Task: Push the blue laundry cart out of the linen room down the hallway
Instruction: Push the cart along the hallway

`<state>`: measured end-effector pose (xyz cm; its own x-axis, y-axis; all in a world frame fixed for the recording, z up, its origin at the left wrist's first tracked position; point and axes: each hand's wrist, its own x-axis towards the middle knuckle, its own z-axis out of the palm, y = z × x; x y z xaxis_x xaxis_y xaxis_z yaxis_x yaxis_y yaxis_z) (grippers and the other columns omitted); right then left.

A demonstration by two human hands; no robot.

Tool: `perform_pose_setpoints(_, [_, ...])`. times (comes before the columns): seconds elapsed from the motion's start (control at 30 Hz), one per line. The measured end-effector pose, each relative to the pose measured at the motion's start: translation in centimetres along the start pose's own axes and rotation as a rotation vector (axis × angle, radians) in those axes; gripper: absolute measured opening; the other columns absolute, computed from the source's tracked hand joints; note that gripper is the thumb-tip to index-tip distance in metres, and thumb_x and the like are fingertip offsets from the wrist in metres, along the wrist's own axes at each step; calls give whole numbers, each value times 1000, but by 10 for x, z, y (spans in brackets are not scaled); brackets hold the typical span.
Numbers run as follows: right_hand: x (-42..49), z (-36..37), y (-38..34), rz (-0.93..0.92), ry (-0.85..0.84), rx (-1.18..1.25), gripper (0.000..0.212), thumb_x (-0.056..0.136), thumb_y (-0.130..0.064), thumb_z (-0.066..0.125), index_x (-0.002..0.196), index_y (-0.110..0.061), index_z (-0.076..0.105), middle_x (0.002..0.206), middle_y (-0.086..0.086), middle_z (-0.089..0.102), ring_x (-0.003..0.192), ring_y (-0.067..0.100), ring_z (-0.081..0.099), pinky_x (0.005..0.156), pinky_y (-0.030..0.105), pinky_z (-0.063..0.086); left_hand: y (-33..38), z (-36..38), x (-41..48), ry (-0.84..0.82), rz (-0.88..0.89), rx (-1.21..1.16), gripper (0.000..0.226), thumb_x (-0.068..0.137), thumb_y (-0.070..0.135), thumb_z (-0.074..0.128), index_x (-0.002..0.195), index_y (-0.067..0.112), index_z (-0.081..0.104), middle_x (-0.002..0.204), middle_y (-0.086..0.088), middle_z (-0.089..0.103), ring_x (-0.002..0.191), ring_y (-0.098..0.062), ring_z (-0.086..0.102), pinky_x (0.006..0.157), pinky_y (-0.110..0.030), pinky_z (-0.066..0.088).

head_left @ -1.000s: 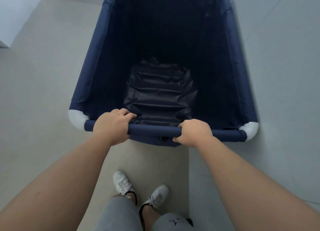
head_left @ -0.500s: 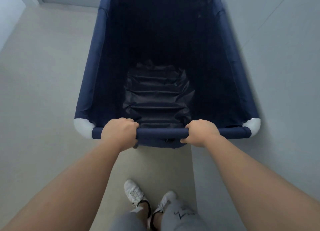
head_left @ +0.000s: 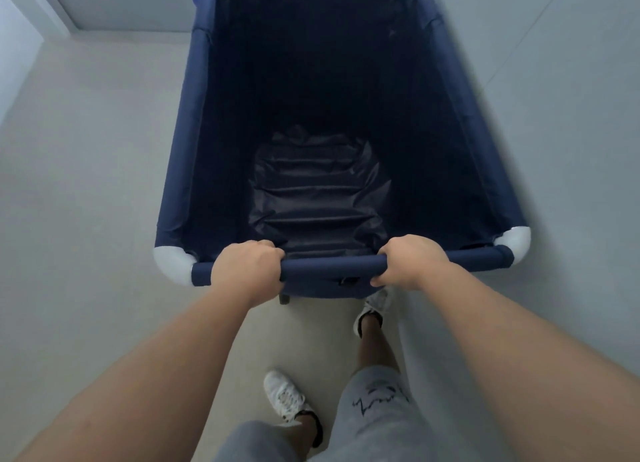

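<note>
Left of the left grip the pale floor lies open out to a wall, and a grey door or panel stands far ahead of that grip. Right of the right grip a light wall surface runs close alongside the cart's right rim, with little room between them.

The blue laundry cart stretches straight ahead from both grips. Its near rail, wrapped in navy fabric, runs crosswise between two white corner fittings. The left grip is closed around that rail toward its left end, fingers curled over the top; the right grip is closed around it toward the right, thumb underneath. A bare stretch of rail lies between the two.

Beyond and below the grips, the cart's deep interior is dark, and only the wrinkled dark liner shows at the bottom.

Behind the grips, one white shoe is just under the rail and the other white shoe farther back; grey shorts show at the lower edge.
</note>
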<state>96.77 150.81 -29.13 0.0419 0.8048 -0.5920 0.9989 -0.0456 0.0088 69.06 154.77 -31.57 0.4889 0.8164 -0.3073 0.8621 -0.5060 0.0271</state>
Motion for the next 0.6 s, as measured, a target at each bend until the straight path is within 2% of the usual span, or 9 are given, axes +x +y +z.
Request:
perform_pose_setpoints(0.2, [6, -5, 0, 9, -18, 28, 33, 65, -57, 72, 86, -32, 66, 75, -10, 63, 72, 14, 61, 60, 31, 50, -5, 0, 5, -8, -4, -16, 17, 83, 44, 56, 96, 35, 64, 94, 11, 60, 78, -15, 58, 64, -34, 47])
perform_pose_setpoints(0.33, [9, -6, 8, 10, 8, 27, 34, 66, -58, 71, 90, -34, 67, 76, -11, 64, 71, 13, 62, 60, 31, 49, 1, -2, 10, 6, 0, -33, 17, 83, 44, 56, 95, 34, 63, 95, 11, 61, 81, -16, 59, 69, -36, 50])
perform_pose_setpoints(0.6, [16, -8, 6, -2, 28, 0, 34, 69, -59, 66, 92, -34, 66, 77, -11, 63, 71, 14, 61, 58, 30, 46, -2, -7, 16, -4, -36, -33, 18, 84, 41, 59, 100, 34, 61, 94, 10, 62, 80, -16, 60, 68, -35, 52])
